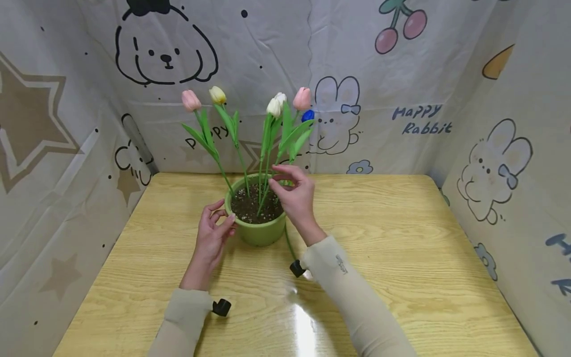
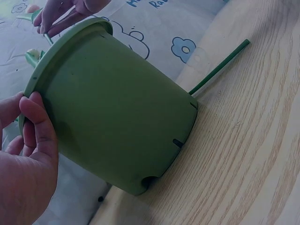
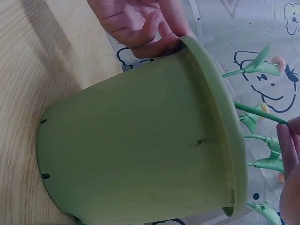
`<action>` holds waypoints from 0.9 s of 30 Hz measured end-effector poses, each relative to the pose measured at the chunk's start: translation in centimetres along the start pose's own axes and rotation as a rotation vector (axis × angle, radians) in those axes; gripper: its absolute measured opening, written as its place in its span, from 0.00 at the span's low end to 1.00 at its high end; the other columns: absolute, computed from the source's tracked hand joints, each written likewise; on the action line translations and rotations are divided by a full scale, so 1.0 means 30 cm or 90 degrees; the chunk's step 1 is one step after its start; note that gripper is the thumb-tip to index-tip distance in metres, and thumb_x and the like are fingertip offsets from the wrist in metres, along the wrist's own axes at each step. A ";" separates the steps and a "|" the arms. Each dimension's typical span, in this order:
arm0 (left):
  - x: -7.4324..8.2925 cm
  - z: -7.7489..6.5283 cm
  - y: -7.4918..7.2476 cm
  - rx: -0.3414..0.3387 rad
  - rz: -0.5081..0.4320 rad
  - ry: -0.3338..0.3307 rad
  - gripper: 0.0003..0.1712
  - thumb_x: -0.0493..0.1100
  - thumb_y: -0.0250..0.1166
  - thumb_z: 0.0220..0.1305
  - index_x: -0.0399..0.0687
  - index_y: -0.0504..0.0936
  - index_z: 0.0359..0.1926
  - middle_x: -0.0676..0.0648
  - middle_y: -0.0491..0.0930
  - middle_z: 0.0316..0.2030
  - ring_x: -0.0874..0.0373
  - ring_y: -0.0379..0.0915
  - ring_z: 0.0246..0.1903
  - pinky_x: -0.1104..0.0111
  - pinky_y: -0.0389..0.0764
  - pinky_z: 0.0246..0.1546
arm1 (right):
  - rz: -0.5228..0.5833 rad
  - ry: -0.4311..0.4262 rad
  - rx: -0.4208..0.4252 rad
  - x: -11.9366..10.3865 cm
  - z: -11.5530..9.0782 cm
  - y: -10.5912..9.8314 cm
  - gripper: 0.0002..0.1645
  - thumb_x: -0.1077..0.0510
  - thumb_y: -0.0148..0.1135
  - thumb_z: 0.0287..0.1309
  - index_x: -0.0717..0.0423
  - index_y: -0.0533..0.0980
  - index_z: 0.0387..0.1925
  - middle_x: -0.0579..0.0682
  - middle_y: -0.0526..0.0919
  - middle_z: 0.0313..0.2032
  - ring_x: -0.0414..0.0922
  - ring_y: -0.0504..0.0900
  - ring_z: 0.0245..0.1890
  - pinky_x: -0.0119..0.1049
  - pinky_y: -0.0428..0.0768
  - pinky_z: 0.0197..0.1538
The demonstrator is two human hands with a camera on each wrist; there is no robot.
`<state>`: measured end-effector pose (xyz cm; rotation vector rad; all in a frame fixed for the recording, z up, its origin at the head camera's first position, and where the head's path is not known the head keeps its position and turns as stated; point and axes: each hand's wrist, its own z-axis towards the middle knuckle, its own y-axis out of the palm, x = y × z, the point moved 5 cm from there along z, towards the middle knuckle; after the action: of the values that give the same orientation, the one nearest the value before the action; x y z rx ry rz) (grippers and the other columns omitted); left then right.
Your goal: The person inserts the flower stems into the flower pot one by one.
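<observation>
A green flowerpot [image 1: 260,233] filled with dark soil [image 1: 243,206] stands on the table. Artificial tulips rise from it: a pink one [image 1: 191,100] and a yellowish one [image 1: 217,95] at left, white [image 1: 274,107] and pink [image 1: 302,99] ones at right. My left hand [image 1: 211,233] grips the pot's near-left rim, thumb outside. Above the right side of the soil, my right hand [image 1: 296,193] pinches a green stem [image 3: 258,111] between thumb and fingers. Which bloom tops that stem is hard to tell. A blue bloom [image 1: 308,116] shows partly behind the leaves.
A green stem [image 2: 220,68] sticks out beside the pot's base, over the wooden table [image 1: 379,238]. Printed cloth [image 1: 267,44] encloses the table at the back and sides. A black wrist camera [image 1: 221,307] juts from the left cuff, another [image 1: 297,268] from the right.
</observation>
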<state>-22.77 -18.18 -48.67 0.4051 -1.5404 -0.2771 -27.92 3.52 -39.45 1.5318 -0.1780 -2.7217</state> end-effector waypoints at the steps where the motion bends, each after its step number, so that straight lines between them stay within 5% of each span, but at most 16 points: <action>1: 0.000 0.000 0.000 0.000 -0.001 -0.001 0.30 0.27 0.62 0.71 0.50 0.65 0.68 0.51 0.74 0.45 0.65 0.81 0.28 0.78 0.79 0.26 | -0.004 -0.002 -0.003 0.002 0.000 0.003 0.19 0.74 0.73 0.54 0.68 0.83 0.49 0.62 0.84 0.50 0.63 0.86 0.44 0.29 0.89 0.40; 16: 0.004 0.001 0.002 -0.001 0.005 0.000 0.29 0.27 0.61 0.71 0.50 0.65 0.68 0.51 0.75 0.44 0.65 0.81 0.29 0.79 0.79 0.26 | -0.050 -0.015 -0.046 -0.010 -0.005 0.059 0.17 0.76 0.70 0.57 0.72 0.82 0.49 0.67 0.83 0.50 0.66 0.86 0.45 0.25 0.87 0.42; 27: 0.001 0.002 -0.001 -0.002 0.012 0.005 0.30 0.27 0.62 0.71 0.50 0.66 0.68 0.50 0.75 0.44 0.65 0.80 0.29 0.79 0.79 0.27 | -0.068 -0.049 -0.081 -0.013 -0.009 0.081 0.17 0.71 0.72 0.58 0.63 0.85 0.49 0.59 0.85 0.49 0.55 0.88 0.44 0.44 0.91 0.43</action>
<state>-22.83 -18.22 -48.67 0.3890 -1.5348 -0.2622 -27.58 1.12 -39.00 1.4442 0.0770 -2.8132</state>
